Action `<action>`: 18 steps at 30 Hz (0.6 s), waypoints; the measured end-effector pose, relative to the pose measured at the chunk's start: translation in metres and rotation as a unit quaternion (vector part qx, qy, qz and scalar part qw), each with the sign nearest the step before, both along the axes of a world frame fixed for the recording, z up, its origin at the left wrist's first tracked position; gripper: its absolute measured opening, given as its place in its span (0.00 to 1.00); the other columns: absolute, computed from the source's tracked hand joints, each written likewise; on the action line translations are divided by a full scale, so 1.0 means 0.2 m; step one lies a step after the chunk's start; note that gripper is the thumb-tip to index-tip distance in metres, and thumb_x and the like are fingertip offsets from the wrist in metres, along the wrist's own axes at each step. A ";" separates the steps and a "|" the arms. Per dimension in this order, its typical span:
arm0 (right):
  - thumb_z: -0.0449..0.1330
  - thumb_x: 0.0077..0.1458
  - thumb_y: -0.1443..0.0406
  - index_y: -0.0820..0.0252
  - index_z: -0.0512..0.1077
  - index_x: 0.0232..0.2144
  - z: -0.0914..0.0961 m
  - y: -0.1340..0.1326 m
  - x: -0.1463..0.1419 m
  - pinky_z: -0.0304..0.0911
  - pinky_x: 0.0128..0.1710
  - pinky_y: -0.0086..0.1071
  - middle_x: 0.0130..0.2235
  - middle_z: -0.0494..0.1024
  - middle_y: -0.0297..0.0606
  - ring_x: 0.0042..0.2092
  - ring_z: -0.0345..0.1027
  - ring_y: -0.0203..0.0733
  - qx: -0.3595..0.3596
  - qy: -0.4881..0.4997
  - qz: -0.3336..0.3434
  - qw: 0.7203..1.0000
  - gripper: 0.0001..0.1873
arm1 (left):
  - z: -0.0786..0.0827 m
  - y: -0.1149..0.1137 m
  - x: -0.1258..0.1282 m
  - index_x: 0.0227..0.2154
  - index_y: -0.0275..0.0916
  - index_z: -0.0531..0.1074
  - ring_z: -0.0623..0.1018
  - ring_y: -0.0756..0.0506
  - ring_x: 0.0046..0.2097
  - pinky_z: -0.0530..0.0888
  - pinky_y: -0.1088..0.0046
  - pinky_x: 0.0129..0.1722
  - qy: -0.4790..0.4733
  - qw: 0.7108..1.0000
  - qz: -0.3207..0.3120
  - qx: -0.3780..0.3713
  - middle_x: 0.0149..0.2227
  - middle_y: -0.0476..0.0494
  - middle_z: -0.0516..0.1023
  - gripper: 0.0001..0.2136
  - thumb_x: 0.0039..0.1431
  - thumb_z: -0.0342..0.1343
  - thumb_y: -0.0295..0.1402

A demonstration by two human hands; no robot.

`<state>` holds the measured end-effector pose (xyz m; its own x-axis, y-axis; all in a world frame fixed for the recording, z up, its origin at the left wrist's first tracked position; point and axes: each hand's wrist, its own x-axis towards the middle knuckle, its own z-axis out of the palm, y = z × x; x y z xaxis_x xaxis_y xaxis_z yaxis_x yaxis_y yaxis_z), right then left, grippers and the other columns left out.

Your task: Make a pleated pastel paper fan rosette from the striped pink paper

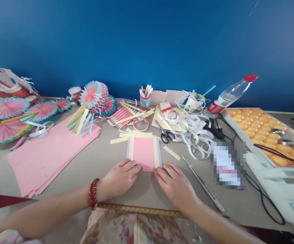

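In the head view a pink sheet of paper (144, 152) lies flat on the table, with yellow (157, 152) and lilac strips along both sides. My left hand (122, 178) is at its near left corner, fingers closed together and pressed on the edge. At the near right corner, my right hand (176, 186) grips the edge the same way, its thumb hidden. Several pale yellow paper strips (126, 135) lie beyond the sheet, and one loose strip (171, 153) rests to its right. Black-handled scissors (166, 135) lie just past the right corner.
A craft knife (202, 184) lies right of my right hand. Curled white strips (195, 130), a bottle (230, 96) and a box of orange domes (258, 132) stand right. Pink sheets (52, 156) and paper rosettes (93, 95) are left; a pen cup (145, 101) stands behind.
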<state>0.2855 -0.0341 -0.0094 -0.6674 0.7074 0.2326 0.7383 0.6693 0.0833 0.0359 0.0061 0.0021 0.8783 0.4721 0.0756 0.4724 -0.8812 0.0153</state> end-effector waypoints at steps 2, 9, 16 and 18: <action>0.58 0.56 0.73 0.60 0.76 0.44 -0.01 -0.03 -0.01 0.54 0.57 0.45 0.45 0.77 0.42 0.45 0.65 0.48 0.005 -0.007 -0.017 1.000 0.14 | -0.01 -0.03 0.03 0.56 0.36 0.66 0.70 0.40 0.49 0.65 0.60 0.53 0.000 1.000 0.020 -0.010 0.47 0.37 0.74 0.18 0.67 0.50 0.36; 0.61 0.53 0.70 0.58 0.78 0.39 -0.03 -0.08 -0.02 0.55 0.56 0.46 0.47 0.78 0.39 0.47 0.65 0.50 -0.008 0.008 -0.047 0.999 0.11 | -0.05 -0.09 0.06 0.61 0.34 0.61 0.68 0.37 0.54 0.61 0.58 0.56 0.011 0.998 0.061 -0.025 0.54 0.36 0.71 0.35 0.58 0.51 0.56; 0.61 0.58 0.63 0.52 0.70 0.54 -0.04 -0.09 -0.03 0.55 0.56 0.47 0.46 0.78 0.39 0.47 0.66 0.49 -0.045 0.054 -0.099 0.993 0.20 | -0.06 -0.09 0.03 0.63 0.33 0.58 0.57 0.38 0.66 0.49 0.57 0.66 -0.002 0.999 0.034 -0.015 0.65 0.35 0.61 0.35 0.63 0.42 0.56; 0.62 0.57 0.60 0.51 0.69 0.55 -0.03 -0.10 -0.04 0.54 0.56 0.48 0.47 0.78 0.39 0.47 0.66 0.50 -0.053 0.064 -0.105 0.991 0.23 | -0.05 -0.10 0.00 0.65 0.32 0.54 0.52 0.38 0.68 0.48 0.57 0.66 0.004 0.999 0.029 -0.017 0.67 0.35 0.56 0.37 0.63 0.39 0.57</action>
